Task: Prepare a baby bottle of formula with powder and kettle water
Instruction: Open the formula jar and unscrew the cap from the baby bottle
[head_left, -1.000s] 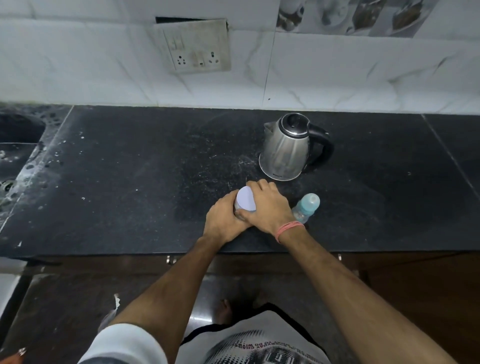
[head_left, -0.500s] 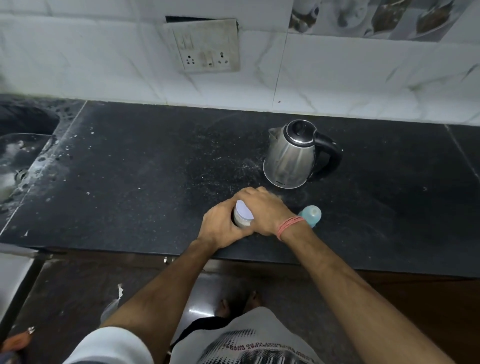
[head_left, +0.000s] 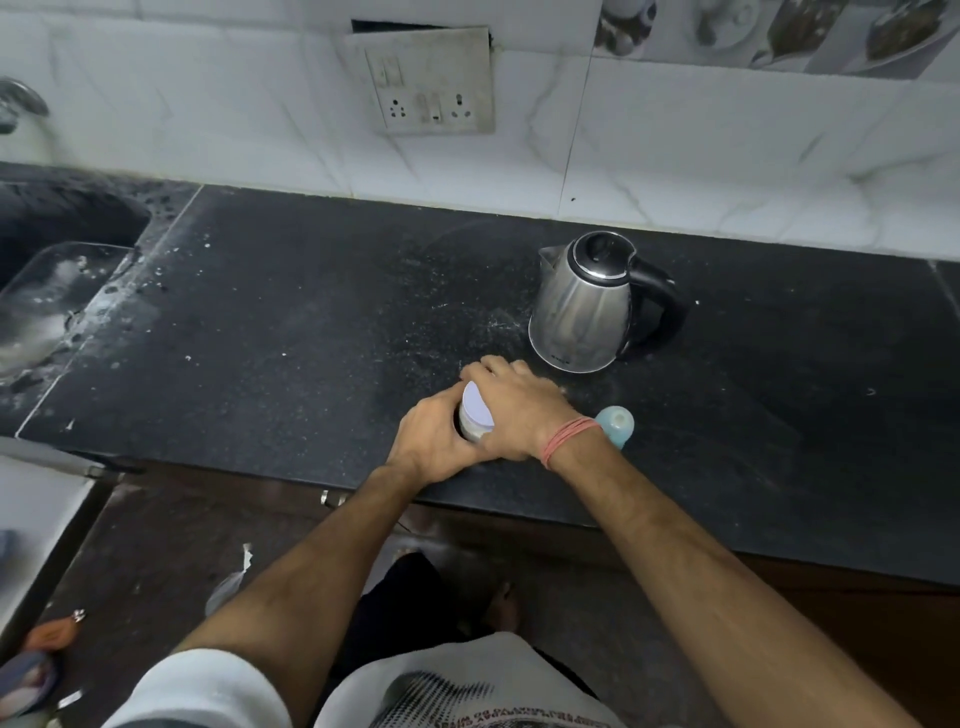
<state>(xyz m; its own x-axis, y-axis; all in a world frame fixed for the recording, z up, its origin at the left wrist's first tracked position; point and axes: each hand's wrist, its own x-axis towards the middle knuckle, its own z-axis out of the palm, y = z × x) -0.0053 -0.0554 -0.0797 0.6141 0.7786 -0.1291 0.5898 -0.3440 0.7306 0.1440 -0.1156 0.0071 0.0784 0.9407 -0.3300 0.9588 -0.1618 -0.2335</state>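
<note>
1. Powder container (head_left: 475, 415) stands near the front edge of the black tabletop (head_left: 291, 332), pale lid tilted.
2. Left hand (head_left: 428, 441) grasps the container's body.
3. Right hand (head_left: 519, 410) curls over and grips the lid.
4. Baby bottle (head_left: 615, 426) just right of the right wrist; kettle (head_left: 587, 304) stands behind.

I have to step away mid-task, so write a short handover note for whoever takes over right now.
Left hand grips the side of the formula tin; right hand grips its pale lid, which looks tilted, part lifted.
The tin stands near the front edge of the black counter. Baby bottle stands just right of the right wrist, blue cap on. Steel kettle stands behind, lid closed.
Done: nothing in the bottle that shows.
Left: open tin, uncap bottle, add powder, pour water.
</note>
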